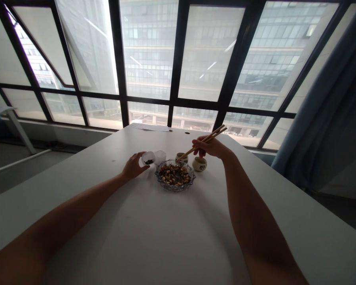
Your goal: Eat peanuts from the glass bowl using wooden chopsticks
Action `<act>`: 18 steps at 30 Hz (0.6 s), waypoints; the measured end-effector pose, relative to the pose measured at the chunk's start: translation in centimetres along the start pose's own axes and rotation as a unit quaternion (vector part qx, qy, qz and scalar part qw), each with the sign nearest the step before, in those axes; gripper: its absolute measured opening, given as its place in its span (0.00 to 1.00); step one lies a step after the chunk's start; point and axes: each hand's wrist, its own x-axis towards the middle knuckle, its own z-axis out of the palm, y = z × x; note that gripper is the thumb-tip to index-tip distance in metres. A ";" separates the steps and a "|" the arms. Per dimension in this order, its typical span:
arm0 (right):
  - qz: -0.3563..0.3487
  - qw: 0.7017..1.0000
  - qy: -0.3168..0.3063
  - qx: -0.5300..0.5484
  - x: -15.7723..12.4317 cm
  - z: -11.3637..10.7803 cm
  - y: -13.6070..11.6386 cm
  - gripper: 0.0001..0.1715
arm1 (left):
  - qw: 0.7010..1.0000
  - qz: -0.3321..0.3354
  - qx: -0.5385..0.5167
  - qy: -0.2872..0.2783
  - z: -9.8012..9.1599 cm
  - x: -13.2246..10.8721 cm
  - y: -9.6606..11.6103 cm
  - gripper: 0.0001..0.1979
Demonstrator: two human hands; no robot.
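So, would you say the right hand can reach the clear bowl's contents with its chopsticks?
Probably yes: from the right hand, the chopsticks slant down to the clear bowl, and nothing visible covers the contents.

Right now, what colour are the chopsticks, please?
The chopsticks are light yellowish brown, seen in the head view.

Dark bits (pixel 149 162) in clear cup (pixel 147 155): too small to be identified. Left ceramic cup (pixel 185 159) is partly hidden by chopsticks (pixel 189 152), curtain (pixel 323 91) cut off at right.
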 end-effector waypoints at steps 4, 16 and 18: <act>0.001 1.000 0.005 -0.007 0.1 0.1 0.0 0.32 | 1.000 0.008 -0.004 -0.004 0.0 0.0 0.0 0.32; -0.125 0.989 0.003 -0.078 2.8 8.8 -4.3 0.30 | 1.000 0.023 -0.018 -0.011 -0.1 0.0 0.8 0.33; -0.125 0.988 0.002 -0.089 3.2 10.0 -4.1 0.30 | 0.999 0.031 -0.021 -0.011 0.0 0.0 0.8 0.33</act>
